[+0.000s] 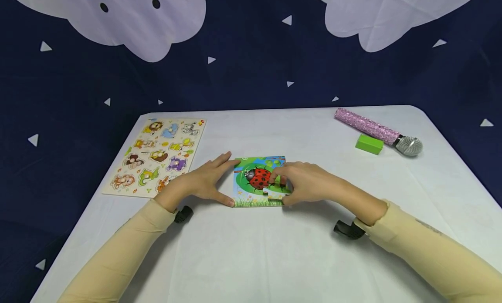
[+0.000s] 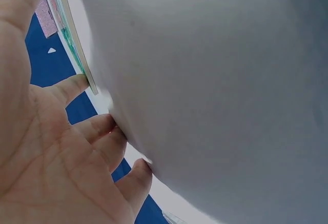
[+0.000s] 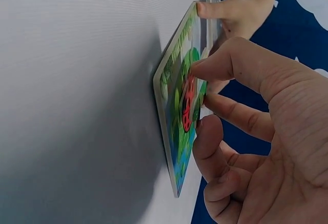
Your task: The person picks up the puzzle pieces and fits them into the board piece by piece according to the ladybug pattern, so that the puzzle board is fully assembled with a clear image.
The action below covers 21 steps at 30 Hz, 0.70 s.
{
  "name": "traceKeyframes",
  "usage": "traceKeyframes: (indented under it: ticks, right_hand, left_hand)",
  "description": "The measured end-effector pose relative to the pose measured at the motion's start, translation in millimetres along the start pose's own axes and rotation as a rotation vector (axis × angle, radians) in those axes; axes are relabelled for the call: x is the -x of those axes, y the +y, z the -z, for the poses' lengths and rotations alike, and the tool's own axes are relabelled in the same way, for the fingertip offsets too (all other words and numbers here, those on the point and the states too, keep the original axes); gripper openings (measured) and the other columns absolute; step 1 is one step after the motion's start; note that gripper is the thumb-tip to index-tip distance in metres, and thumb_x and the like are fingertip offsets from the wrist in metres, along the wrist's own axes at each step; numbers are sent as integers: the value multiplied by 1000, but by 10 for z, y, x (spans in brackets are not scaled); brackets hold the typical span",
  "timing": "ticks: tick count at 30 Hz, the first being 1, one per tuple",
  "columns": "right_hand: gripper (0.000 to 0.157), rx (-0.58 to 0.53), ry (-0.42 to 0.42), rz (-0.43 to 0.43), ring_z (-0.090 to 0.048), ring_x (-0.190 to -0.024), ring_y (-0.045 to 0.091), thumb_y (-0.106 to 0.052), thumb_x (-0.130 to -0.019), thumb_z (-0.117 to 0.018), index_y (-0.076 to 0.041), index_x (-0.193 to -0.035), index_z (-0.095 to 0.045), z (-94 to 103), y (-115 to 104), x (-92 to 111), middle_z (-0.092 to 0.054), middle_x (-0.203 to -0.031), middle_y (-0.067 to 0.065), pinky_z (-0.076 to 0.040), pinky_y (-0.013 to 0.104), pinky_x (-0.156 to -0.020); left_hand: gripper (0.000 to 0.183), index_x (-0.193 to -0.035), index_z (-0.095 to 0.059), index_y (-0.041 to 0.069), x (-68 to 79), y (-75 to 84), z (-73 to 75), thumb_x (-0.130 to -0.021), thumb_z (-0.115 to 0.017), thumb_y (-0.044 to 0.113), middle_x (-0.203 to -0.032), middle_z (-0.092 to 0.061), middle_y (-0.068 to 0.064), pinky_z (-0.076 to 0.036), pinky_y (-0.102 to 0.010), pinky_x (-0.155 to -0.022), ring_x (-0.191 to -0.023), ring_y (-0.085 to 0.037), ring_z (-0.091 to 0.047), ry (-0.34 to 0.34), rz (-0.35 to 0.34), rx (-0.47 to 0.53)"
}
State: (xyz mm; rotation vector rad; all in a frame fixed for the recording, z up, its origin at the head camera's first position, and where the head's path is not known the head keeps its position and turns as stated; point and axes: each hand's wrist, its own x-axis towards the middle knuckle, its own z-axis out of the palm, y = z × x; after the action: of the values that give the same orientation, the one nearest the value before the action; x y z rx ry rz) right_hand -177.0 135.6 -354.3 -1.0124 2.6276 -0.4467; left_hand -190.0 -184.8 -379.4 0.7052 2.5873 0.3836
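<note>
A square ladybug jigsaw puzzle (image 1: 251, 194) lies flat on the white table. My left hand (image 1: 205, 180) rests at its left side, thumb and index finger spread to the two left corners, the other fingers on the tabletop. With my right hand (image 1: 307, 181) I pinch a puzzle piece (image 1: 277, 193) between thumb and fingers over the board's lower right part. The piece sits slightly tilted above the board, its knobbed edge showing. In the right wrist view, the thumb (image 3: 218, 66) and fingertips close on the piece from opposite sides, hiding part of it.
An animal peg-puzzle board (image 1: 157, 157) lies at the left, close beside my left forearm. At the back right are a pink glittery microphone (image 1: 368, 125) and a green block (image 1: 369, 144). A dark blue cloth (image 1: 251, 76) hangs behind the table.
</note>
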Motion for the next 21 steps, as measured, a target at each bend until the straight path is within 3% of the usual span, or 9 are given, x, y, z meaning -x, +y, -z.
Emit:
traceKeyframes:
  ticks: [10, 21]
  right_hand:
    - [48, -2, -39, 67, -58, -86, 13, -24, -77, -86, -24, -123, -72, -15, -89, -172, -68, -94, -7, -50, 32, -69]
    - [49, 8, -75, 85, -60, -97, 13, -25, -79, -85, -26, -127, -73, -70, -146, -286, -69, -107, -6, -56, 36, -79]
  left_hand:
    - [127, -174, -16, 22, 13, 17, 9, -79, -90, 61, -183, 2, -16, -15, -63, -136, -170, -38, -4, -1, 0, 6]
    - [126, -174, -17, 22, 9, 15, 4, -80, -90, 62, -183, 1, -16, -15, -62, -136, -170, -38, -5, 5, -3, -3]
